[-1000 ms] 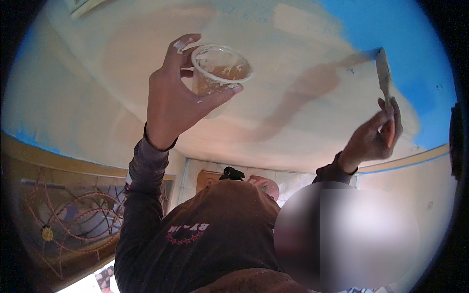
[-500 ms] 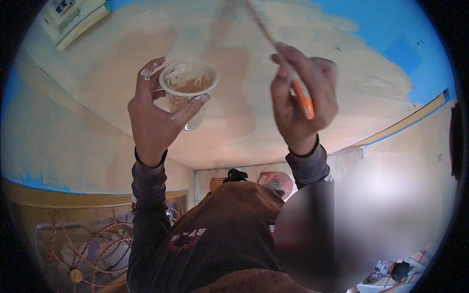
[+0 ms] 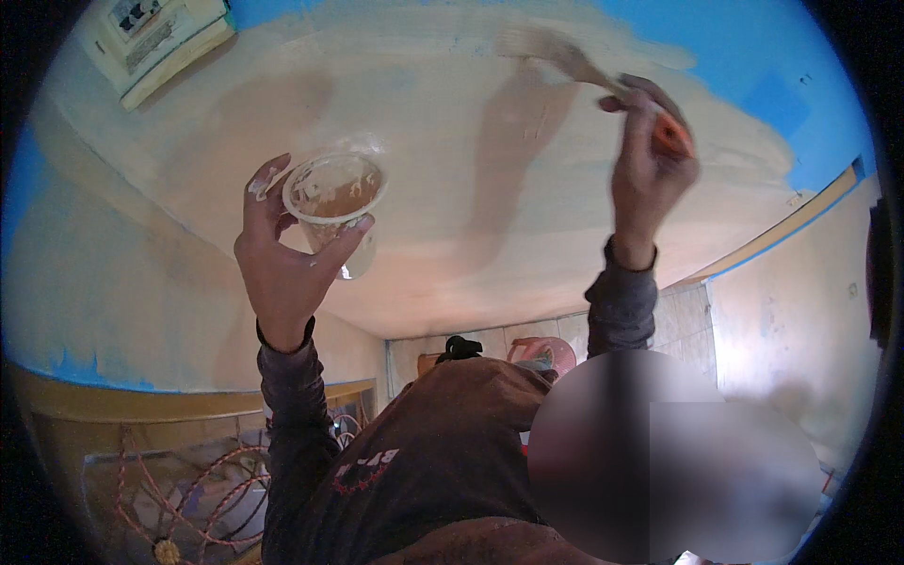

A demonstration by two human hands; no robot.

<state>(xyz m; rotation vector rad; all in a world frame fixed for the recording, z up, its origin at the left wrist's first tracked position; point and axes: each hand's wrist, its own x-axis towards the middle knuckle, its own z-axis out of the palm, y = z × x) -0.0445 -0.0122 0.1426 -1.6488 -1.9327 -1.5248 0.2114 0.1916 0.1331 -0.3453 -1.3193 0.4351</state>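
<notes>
My left hand (image 3: 292,250) is closed around a clear plastic cup (image 3: 330,240) of cream-coloured paint, its mouth facing up and its rim and walls smeared. Paint marks some of the fingers. In my right hand (image 3: 654,155) is a paintbrush (image 3: 586,70), gripped by its handle with the orange end showing at the palm. The bristles point to the upper left, at the wall (image 3: 414,104), and are blurred by motion; whether they touch it I cannot tell. Cream paint covers most of this wall, while a blue area (image 3: 753,66) shows at the upper right.
A cream box-like fixture (image 3: 155,42) is mounted at the upper left. Below left stands an ornate metal grille (image 3: 202,480) in a yellowish frame. A pink round-topped object (image 3: 546,352) is on the tiled floor (image 3: 584,325) beyond my torso. A blurred patch hides the lower right.
My right hand has moved right and slightly up, and the brush has swung to a flatter slant. My left hand, with the cup, has shifted a little down and left.
</notes>
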